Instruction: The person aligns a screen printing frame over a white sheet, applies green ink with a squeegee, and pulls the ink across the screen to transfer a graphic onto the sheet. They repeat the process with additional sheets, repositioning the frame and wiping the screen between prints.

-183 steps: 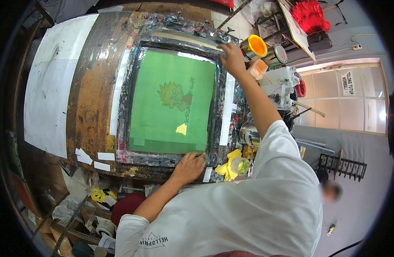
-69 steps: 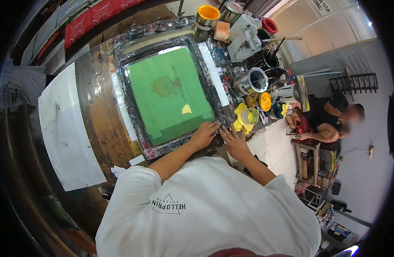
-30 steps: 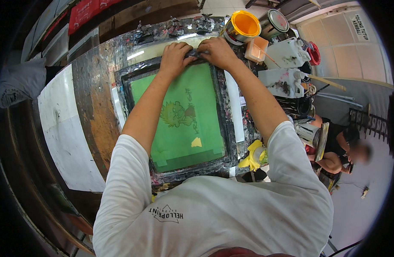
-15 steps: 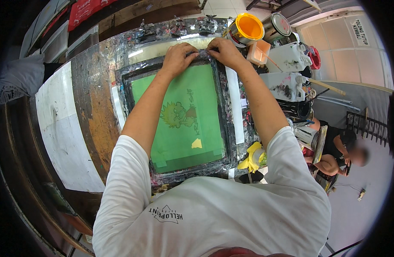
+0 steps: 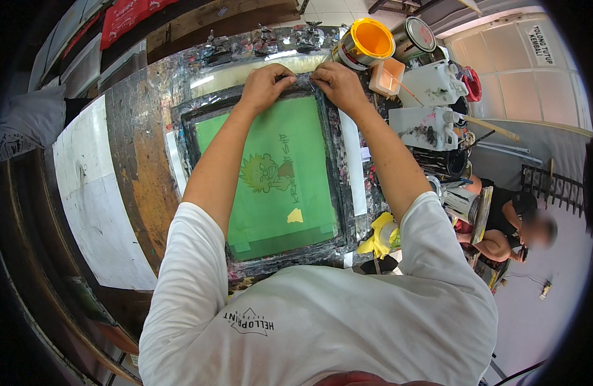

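A screen-printing frame (image 5: pixel 336 186) with black, ink-crusted edges lies in front of me. Its green mesh (image 5: pixel 277 219) bears a spiky-haired cartoon figure with lettering and a small yellow patch. Along the far edge of the frame, my left hand (image 5: pixel 269 87) is closed, with fingertips pinched together near the middle. My right hand (image 5: pixel 340 85) pinches at the far right corner, fingers bent inward. Whatever is between the fingers of either hand is too small or hidden to make out.
Beyond the right hand stand a yellow paint can (image 5: pixel 367 44), a peach tub (image 5: pixel 387 77) and white jugs (image 5: pixel 423 128). A yellow cloth (image 5: pixel 376 239) lies at the near right corner. White boards (image 5: pixel 97 193) cover the left side. Another person (image 5: pixel 502 219) sits at right.
My right hand has shifted slightly downward at the frame's far corner. The left hand stays nearly in place, and the frame has not visibly moved.
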The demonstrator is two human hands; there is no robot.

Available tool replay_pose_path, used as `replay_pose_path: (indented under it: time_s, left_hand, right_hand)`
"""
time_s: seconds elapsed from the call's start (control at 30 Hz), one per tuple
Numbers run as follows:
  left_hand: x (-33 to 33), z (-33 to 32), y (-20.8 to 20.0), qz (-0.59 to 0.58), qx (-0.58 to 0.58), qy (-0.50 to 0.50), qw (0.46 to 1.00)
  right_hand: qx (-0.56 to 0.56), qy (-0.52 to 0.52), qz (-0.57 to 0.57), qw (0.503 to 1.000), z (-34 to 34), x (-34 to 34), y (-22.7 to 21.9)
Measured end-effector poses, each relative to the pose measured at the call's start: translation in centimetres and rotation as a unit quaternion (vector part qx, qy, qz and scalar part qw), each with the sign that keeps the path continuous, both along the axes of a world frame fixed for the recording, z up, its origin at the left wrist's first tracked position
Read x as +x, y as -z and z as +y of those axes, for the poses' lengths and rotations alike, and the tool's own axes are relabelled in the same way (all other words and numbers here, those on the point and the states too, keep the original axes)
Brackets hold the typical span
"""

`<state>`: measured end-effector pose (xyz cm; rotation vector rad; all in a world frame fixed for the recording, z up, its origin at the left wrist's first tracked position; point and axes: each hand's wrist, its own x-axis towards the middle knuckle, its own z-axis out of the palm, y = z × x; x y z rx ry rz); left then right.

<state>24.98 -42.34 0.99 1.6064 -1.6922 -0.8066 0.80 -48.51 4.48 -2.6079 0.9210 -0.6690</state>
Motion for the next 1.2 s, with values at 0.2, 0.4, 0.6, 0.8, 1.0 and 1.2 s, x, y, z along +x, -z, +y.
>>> replay_pose_path:
  time_s: [0.2, 0.4, 0.6, 0.8, 1.0, 1.2]
  left_hand:
    - [-0.2, 0.0, 0.2, 0.009, -0.011, -0.013, 1.000]
    - [0.0, 0.0, 0.1, -0.010, -0.021, 0.007, 1.000]
    - [-0.2, 0.1, 0.1, -0.005, -0.032, -0.003, 0.999]
    - [-0.3, 0.2, 0.5, -0.008, -0.061, -0.004, 0.998]
    - [-0.5, 0.5, -0.1, -0.023, -0.027, -0.018, 0.999]
    - [-0.7, 0.8, -0.2, -0.077, -0.062, -0.016, 0.995]
  right_hand:
    - [-0.067, -0.033, -0.026, 0.997, 0.2, -0.7, 1.5]
    - [-0.085, -0.050, -0.007, 0.995, 0.7, -1.0, 2.1]
    - [-0.086, -0.065, -0.012, 0.994, 1.0, -0.8, 1.8]
    - [-0.066, -0.099, -0.002, 0.993, 0.6, -1.6, 1.4]
    - [0.062, -0.016, -0.032, 0.997, 1.2, -5.1, 1.0]
    - [0.098, 0.023, -0.070, 0.992, 1.5, -3.2, 1.2]
